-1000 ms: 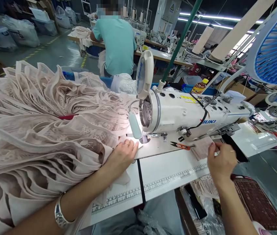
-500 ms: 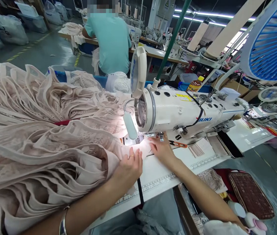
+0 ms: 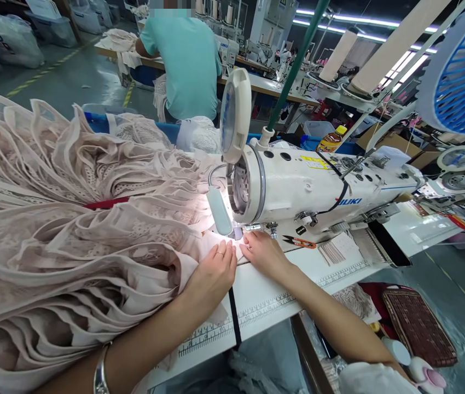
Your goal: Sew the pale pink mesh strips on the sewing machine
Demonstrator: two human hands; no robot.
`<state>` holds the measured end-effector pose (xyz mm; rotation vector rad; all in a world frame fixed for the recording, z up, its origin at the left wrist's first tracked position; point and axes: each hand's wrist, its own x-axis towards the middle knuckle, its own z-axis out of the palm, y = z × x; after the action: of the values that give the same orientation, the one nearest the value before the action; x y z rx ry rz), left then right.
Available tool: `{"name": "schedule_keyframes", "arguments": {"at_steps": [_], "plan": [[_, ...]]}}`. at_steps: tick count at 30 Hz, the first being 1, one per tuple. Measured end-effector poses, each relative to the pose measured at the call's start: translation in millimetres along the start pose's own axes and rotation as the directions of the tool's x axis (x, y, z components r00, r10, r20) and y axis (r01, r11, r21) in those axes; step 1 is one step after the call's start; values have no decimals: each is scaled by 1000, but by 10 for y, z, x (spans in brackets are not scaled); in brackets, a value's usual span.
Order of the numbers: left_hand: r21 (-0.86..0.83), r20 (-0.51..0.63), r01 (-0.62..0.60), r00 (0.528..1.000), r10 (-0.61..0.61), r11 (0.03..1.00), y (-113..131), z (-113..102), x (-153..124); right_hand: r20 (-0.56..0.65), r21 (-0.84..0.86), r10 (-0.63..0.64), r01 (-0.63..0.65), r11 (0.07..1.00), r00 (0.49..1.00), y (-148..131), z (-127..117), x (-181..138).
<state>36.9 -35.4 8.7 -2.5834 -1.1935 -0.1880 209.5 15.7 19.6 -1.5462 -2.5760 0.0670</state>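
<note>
A white sewing machine [image 3: 298, 183] stands on the table, with a small lit lamp [image 3: 220, 210] beside its needle area. Under that light, beige fabric [image 3: 205, 243] runs from the big pile to the needle area. My left hand [image 3: 216, 268], wearing a ring, has its fingers together on the fabric's near edge; its thumb is hidden. Close to the presser foot, my right hand [image 3: 265, 254] pinches the fabric with bent fingers. The two hands are nearly touching. Orange-handled thread snips [image 3: 300, 242] lie right of my right hand.
Layered beige lace garments [image 3: 72, 241] are heaped across the left side, with a red strip [image 3: 107, 203] among them. A ruler tape [image 3: 265, 308] runs along the table's front. A blue fan [image 3: 462, 71] hangs upper right. A person in a teal shirt [image 3: 187, 65] sits ahead.
My right hand has moved slightly left and down, closing its fingers on the fabric. My left hand's fingers have drawn together. The view has shifted a little.
</note>
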Motion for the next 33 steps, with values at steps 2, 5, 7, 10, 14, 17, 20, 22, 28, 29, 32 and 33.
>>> {"name": "schedule_keyframes", "arguments": {"at_steps": [2,5,7,10,14,17,20,22,28,29,32,33], "plan": [[-78,19,98,995,-97,992,-97,-16,7,-1,135,36,-36,990,999,8,35,43],[-233,2,248,967,-254,940,-175,16,-24,-17,296,112,-102,950,994,9,78,63],[-319,-43,208,971,-234,925,-147,64,-57,-7,369,140,-127,921,990,5,81,59],[-299,-64,73,993,-96,951,-32,122,-86,6,397,164,-153,905,986,-9,57,53],[-160,-13,42,999,-45,986,66,114,-69,3,376,198,-184,908,980,-31,31,64],[-78,-16,39,999,-40,996,71,71,-46,-23,361,191,-170,917,981,-39,34,73],[-12,-12,36,999,-36,999,71,33,-38,-47,364,175,-146,920,983,-43,48,77],[16,1,40,999,-40,999,77,21,-38,-43,364,175,-148,920,984,-42,62,76],[-37,-35,37,999,-39,999,73,90,-17,-97,389,98,-53,920,991,56,99,-6],[-62,-57,34,998,-37,998,67,112,-11,-142,383,39,19,923,989,80,97,-30],[-114,-125,42,991,-57,993,40,152,2,-221,272,-165,223,936,961,107,78,-97],[-120,-141,60,987,-77,991,29,147,4,-223,211,-210,257,943,952,94,71,-114]]}}
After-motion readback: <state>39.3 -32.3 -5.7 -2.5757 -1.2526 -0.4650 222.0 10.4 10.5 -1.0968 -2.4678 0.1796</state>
